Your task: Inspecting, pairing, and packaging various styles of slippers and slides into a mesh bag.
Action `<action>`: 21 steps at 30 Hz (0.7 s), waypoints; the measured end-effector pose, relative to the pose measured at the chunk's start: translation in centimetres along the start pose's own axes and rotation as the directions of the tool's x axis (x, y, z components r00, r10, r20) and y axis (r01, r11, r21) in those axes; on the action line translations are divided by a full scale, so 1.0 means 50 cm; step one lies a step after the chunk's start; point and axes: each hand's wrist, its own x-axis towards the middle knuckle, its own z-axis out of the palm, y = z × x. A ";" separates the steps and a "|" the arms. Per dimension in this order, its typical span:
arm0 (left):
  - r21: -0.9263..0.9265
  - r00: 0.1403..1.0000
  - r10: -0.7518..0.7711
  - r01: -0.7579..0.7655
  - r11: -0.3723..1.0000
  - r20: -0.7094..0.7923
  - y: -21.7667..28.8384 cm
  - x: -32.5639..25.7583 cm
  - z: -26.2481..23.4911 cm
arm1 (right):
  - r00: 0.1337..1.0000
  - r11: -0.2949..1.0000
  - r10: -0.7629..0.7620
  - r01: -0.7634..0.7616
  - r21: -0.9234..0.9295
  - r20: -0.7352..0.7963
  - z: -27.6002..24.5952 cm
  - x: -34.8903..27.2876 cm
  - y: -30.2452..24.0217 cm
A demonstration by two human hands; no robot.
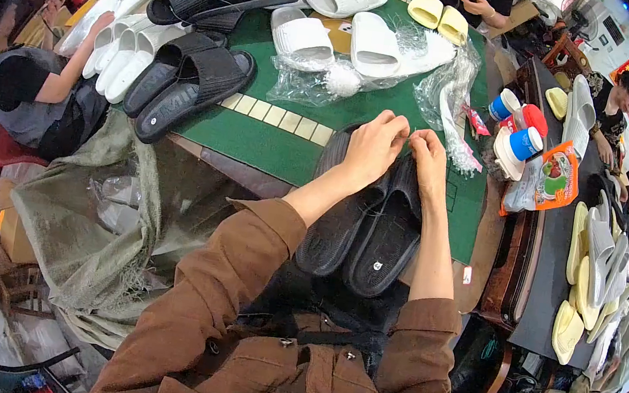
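A pair of black slide sandals (pixel 371 243) lies soles-up at the near edge of the green table (pixel 274 140), side by side. My left hand (pixel 374 145) and my right hand (pixel 428 157) meet over the far end of the pair, fingertips pinched together on something small between them that I cannot make out. Both hands rest on the sandals' upper ends. My brown sleeves come in from below.
Black sandals (pixel 187 79) and white sandals (pixel 327 33) are spread over the far table with clear plastic bags (pixel 446 83). Bottles and a snack packet (pixel 553 175) stand right. Yellow sandals (pixel 579 308) pile on a dark bench. Other people sit left, far and right. A green sack (pixel 91 224) hangs left.
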 end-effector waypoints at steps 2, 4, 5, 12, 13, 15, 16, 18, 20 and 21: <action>0.042 0.998 0.054 -0.052 0.998 -0.038 0.008 0.001 0.000 | 1.000 0.999 0.024 -0.024 0.038 0.005 -0.004 -0.001 -0.003; 0.010 0.998 0.049 -0.049 0.999 -0.037 0.007 0.003 -0.003 | 0.999 0.993 0.035 -0.038 0.110 0.024 -0.005 -0.002 -0.012; -0.026 0.998 0.045 -0.045 0.999 -0.033 0.006 0.004 -0.004 | 0.998 0.982 0.048 -0.055 0.179 0.042 -0.006 -0.003 -0.016; -0.088 0.997 0.033 -0.038 0.995 -0.067 -0.006 0.004 0.001 | 0.997 0.969 0.068 -0.074 0.236 0.031 -0.001 -0.006 -0.029; -0.118 0.997 0.013 -0.022 0.993 -0.077 -0.007 0.006 0.003 | 0.996 0.973 0.077 -0.083 0.215 0.037 -0.003 -0.005 -0.029; -0.150 0.996 -0.007 -0.006 0.989 -0.088 -0.008 0.008 0.003 | 0.995 0.977 0.086 -0.093 0.193 0.045 -0.005 -0.005 -0.029; -0.155 0.996 -0.024 0.011 0.988 -0.085 -0.008 0.009 0.001 | 0.996 0.984 0.070 -0.077 0.158 0.050 -0.004 -0.005 -0.028; -0.162 0.996 -0.040 0.026 0.986 -0.081 -0.009 0.011 0.002 | 0.997 0.990 0.054 -0.060 0.124 0.054 -0.007 -0.003 -0.020; -0.227 0.998 -0.041 0.028 0.974 -0.052 -0.010 0.014 0.007 | 0.998 0.998 -0.022 0.026 -0.064 0.059 -0.011 0.000 -0.006; -0.224 0.998 -0.042 0.029 0.974 -0.053 -0.012 0.013 0.004 | 0.998 0.998 -0.023 0.027 -0.063 0.061 -0.007 -0.001 -0.011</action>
